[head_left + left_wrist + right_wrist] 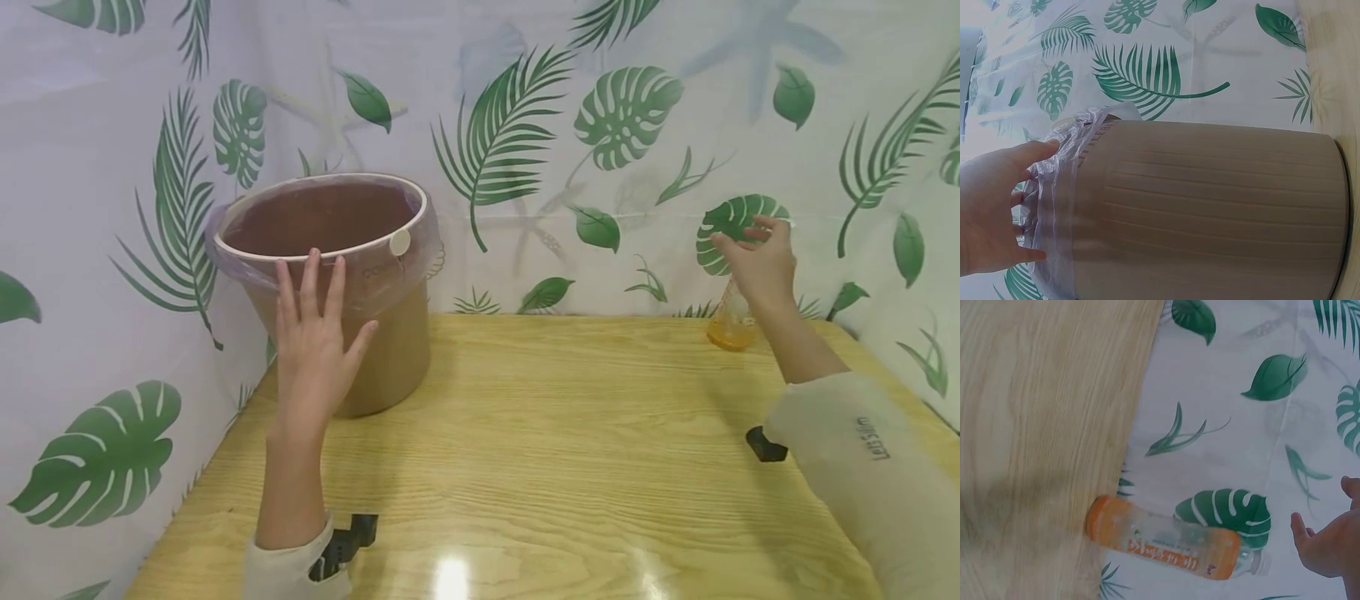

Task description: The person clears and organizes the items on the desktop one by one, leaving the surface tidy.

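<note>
A tan trash bin (386,358) stands at the left of the table, its pale rim wrapped in a clear plastic liner (1054,206). My left hand (311,350) has its fingers spread against the bin's near side, fingertips right at the lined rim. At the far right, a clear bottle (1169,540) with an orange-and-white label and a white cap (1263,562) stands near the table's back edge. My right hand (761,262) is up by the bottle's top, fingers loosely bent; in the right wrist view a gap shows between it and the cap. In the head view this hand hides the bottle's upper part.
The wooden table (555,450) runs back to a white curtain (517,275) printed with green leaves, which also hangs along both sides. Black wrist mounts (767,444) stick out from both sleeves.
</note>
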Available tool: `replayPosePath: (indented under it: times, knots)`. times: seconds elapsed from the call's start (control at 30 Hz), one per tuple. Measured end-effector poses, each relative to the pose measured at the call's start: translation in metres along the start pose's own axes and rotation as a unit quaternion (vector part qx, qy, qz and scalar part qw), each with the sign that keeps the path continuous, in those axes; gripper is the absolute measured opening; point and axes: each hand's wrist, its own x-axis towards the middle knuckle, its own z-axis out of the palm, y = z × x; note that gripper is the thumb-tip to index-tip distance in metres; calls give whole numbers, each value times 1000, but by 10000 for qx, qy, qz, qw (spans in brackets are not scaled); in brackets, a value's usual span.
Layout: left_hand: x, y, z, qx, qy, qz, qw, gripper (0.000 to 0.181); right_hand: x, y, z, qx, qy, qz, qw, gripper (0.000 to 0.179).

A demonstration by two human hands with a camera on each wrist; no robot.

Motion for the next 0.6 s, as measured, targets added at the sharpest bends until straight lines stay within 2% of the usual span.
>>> replayPosePath:
  times: [0.13,0.33,0.6]
  knots:
    - [1,-1,-1,10,-20,-30,10000,78,11,19,-16,-143,276,362,9989,81]
    - [0,-5,-3,54,-58,-90,9999,79,31,43,-21,-382,485,683,9958,83]
    - [2,-3,-1,184,-160,-56,9997,78,47,75,-33,-886,126,966,9913,91]
